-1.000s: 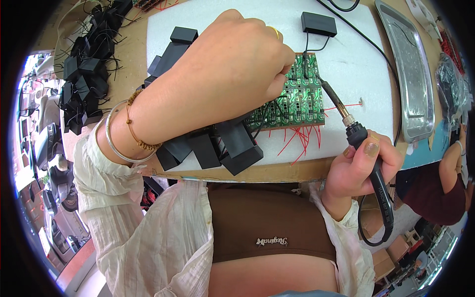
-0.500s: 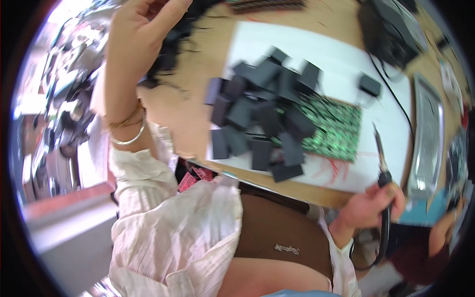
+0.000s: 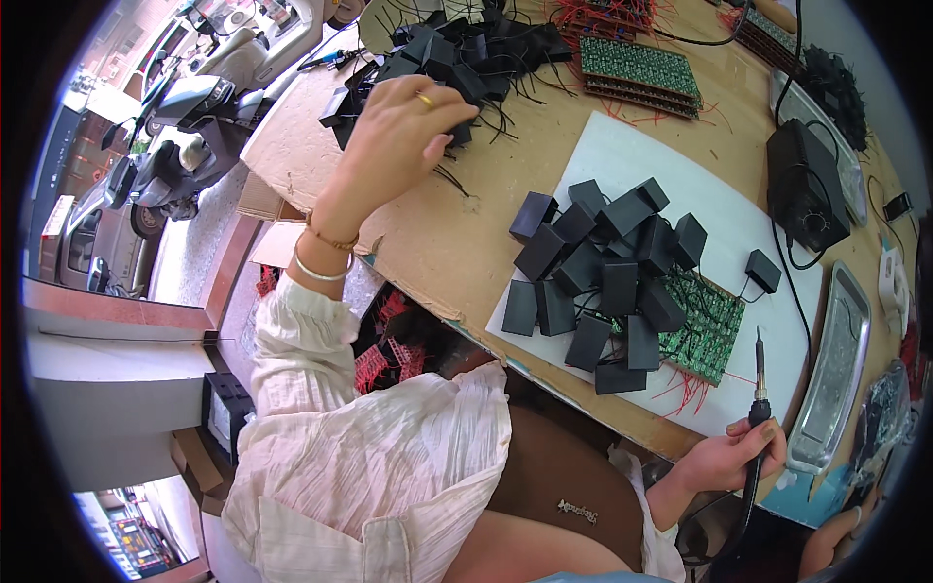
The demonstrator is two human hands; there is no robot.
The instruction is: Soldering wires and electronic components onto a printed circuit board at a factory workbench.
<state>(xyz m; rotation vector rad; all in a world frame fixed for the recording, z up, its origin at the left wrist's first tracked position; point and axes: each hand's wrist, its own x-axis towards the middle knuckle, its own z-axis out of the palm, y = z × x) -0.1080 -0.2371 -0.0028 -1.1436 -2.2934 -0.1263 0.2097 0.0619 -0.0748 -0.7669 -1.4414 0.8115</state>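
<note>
My right hand (image 3: 729, 459) grips a soldering iron (image 3: 761, 389) by its black handle, metal tip pointing up and away. My left hand (image 3: 403, 131) reaches over a heap of black box-shaped parts with thin black leads (image 3: 452, 58). Its thumb and index finger are apart; the other fingertips are partly hidden, and a black part lies beside them. On a white sheet (image 3: 622, 151) a green circuit board panel (image 3: 705, 325) carries several black boxes (image 3: 622, 287) wired to its left part. One black box (image 3: 763, 271) stands apart to the right of the panel, its leads bent toward it.
Stacked green boards (image 3: 639, 73) with red wires lie at the back. A black control unit (image 3: 807, 185) with a dial and cable stands at the right, near a metal tray (image 3: 834, 369). Another person's arm (image 3: 831, 539) shows at lower right. Parked scooters (image 3: 199, 107) stand outside at left.
My view has turned leftward and sharpened, so the table appears shifted down and right. My left hand is now over the heap of black parts. My right hand keeps hold of the soldering iron.
</note>
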